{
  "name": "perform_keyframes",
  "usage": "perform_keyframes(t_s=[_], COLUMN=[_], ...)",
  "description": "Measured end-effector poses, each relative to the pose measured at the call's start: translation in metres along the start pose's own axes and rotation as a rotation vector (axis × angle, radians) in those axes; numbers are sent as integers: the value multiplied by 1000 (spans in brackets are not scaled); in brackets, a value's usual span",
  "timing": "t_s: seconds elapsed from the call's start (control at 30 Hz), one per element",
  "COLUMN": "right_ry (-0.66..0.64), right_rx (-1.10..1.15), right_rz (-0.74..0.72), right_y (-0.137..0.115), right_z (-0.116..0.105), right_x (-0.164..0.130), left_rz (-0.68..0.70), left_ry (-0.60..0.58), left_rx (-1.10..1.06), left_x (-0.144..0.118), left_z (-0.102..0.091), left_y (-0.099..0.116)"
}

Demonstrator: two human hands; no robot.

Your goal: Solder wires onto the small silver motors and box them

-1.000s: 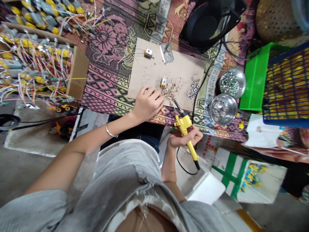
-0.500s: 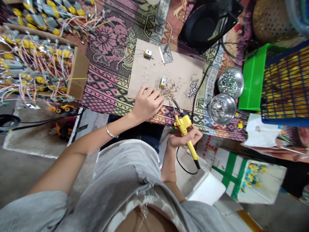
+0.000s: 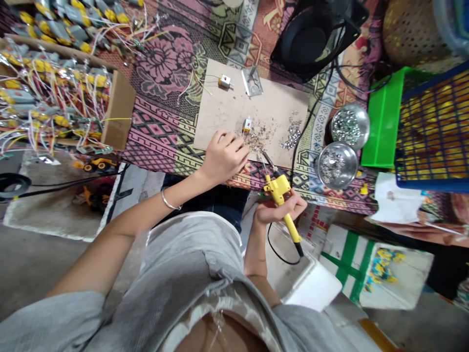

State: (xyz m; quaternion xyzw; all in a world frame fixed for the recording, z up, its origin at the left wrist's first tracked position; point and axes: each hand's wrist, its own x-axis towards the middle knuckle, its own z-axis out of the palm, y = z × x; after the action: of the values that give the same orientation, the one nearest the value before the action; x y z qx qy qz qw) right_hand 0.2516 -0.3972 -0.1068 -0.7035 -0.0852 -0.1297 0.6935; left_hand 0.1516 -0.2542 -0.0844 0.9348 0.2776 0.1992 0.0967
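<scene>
My right hand [image 3: 281, 208] is wrapped round a yellow soldering iron [image 3: 279, 188] with a black tail end. The iron's dark tip and a thin feed tube point at the front edge of a cardboard sheet [image 3: 216, 112]. My left hand [image 3: 226, 155] rests on that edge with its fingers curled together, close to the tip; what they pinch is hidden. Just beyond its fingertips sits a small silver-and-yellow motor [image 3: 247, 125]. Farther back lie a second motor [image 3: 224, 81] with thin wires and a bent metal bracket [image 3: 252, 82].
Small metal parts [image 3: 292, 136] lie on the sheet's right. Beside it are two metal bowls [image 3: 337, 166] of small parts, a black fan [image 3: 311, 41], a green bin [image 3: 383, 120] and a blue basket [image 3: 432, 183]. A carton [image 3: 120, 110] of wired motors stands left.
My left hand has shifted very slightly to the right, toward the iron's tip. My right hand and the soldering iron look unmoved.
</scene>
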Motion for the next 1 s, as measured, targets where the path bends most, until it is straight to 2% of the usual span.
perform_keyframes(t_s=[0.3, 0.53, 0.8, 1.0], right_ry=[0, 8, 7, 28], right_rx=[-41, -14, -34, -51], right_rz=[14, 1, -20, 3], right_y=[-3, -1, 2, 2], right_z=[-1, 0, 0, -1], right_x=[0, 0, 0, 2], left_rz=[-56, 45, -99, -190], left_ry=[4, 13, 30, -14], left_rx=[-34, -2, -17, -65], left_x=[2, 1, 2, -2], left_z=[-2, 1, -2, -9], left_y=[-1, -2, -2, -2])
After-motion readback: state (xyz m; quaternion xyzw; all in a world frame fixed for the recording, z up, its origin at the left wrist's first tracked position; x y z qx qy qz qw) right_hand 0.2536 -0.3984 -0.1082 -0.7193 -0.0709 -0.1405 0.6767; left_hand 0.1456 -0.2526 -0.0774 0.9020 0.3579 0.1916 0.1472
